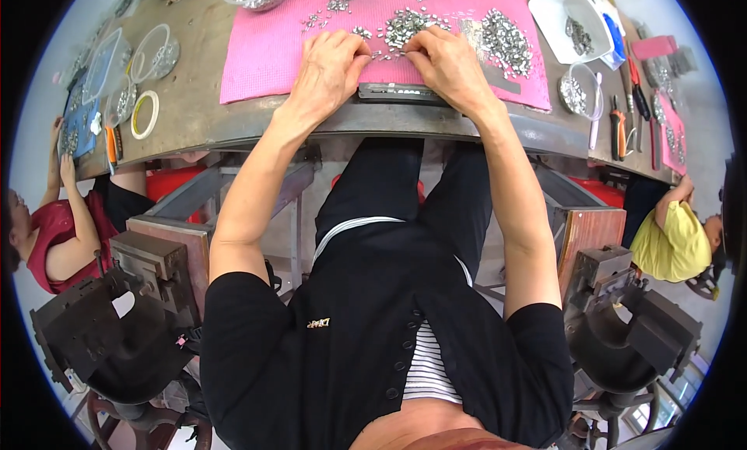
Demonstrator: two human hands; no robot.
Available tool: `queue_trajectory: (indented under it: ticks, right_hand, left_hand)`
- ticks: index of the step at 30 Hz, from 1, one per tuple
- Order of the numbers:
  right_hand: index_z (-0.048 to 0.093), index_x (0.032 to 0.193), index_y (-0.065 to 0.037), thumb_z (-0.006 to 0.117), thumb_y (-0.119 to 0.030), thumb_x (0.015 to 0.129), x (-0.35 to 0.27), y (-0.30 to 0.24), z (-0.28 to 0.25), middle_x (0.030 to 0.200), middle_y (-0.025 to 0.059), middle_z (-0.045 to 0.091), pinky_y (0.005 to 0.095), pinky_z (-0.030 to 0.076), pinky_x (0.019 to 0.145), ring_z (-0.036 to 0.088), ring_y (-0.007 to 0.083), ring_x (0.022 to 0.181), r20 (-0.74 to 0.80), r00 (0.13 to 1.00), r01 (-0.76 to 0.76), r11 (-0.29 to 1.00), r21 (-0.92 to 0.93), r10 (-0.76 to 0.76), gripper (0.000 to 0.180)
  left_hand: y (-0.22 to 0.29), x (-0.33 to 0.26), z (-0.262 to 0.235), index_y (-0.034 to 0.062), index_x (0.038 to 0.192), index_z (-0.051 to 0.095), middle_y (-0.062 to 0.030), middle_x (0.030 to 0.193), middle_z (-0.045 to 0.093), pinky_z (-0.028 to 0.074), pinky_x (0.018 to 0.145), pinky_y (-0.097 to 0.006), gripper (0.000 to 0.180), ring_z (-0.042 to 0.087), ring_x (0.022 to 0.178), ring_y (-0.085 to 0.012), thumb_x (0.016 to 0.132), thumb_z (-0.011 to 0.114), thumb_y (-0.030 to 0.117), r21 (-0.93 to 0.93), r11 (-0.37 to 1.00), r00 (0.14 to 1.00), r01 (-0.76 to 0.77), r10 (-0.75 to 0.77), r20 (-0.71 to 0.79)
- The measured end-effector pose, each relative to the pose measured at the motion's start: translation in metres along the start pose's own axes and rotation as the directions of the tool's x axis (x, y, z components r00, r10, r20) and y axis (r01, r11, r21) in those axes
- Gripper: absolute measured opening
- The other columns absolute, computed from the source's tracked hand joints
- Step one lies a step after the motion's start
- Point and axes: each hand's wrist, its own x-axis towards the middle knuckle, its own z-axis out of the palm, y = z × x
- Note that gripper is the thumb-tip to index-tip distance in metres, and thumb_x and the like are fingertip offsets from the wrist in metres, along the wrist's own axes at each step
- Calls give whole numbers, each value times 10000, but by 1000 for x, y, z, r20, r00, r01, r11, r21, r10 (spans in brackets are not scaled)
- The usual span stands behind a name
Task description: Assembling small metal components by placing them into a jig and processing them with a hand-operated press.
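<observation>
We have both hands over the pink mat [264,57] on the workbench [194,68], facing each other across a narrow gap. Our left hand [331,67] is palm down, its fingers bent and held close together, thumb and forefinger tips drawn near each other beside a few loose metal bits. Our right hand [450,65] curls the same way, its thumb and forefinger brought close at the near edge of the central heap of small silvery metal pieces [405,27] — whether either hand pinches a piece, we cannot tell.

That heap lies on the mat just beyond our fingertips, mostly between the hands. A second heap of metal pieces [507,47] lies to its right, past our right hand. Between our wrists, along the mat's near edge, sits a narrow black bar [405,93].

Around the mat we have a clear round tub [257,8] of metal pieces at the far left, a white tray [548,18] at the right, and orange-handled pliers [618,131] near the bench's right end. A tape roll [135,119] rests on the left side. Two co-workers sit nearby — one in dark red [58,244], left, one in yellow [673,244], right.
</observation>
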Motion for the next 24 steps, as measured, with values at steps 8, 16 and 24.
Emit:
queue_trajectory:
  ticks: [8,16,24]
  right_hand:
    - [729,943,-62,700,-128,875,-1,0,13,854,115,640,442,518,734,653,329,807,1,995,101,995,12,-101,99]
    - [681,888,-47,674,-160,887,-12,3,-16,841,97,658,440,454,799,658,307,853,62,997,43,995,-92,-38,113]
    - [723,900,-47,708,-152,864,-24,13,-29,837,101,676,435,487,781,673,302,843,146,987,-68,997,44,61,112]
  left_hand:
    - [37,-8,-6,7,1046,626,-69,881,669,511,734,-294,91,640,802,-141,998,618,85,-492,790,923,366,-375,85]
    - [66,-8,14,-8,983,627,-112,873,648,508,744,-361,72,625,815,-260,919,654,10,-465,878,990,111,-140,-29]
    - [72,-5,23,10,964,621,-114,888,643,479,796,-390,111,607,840,-306,873,684,5,-352,936,996,18,-47,-72]
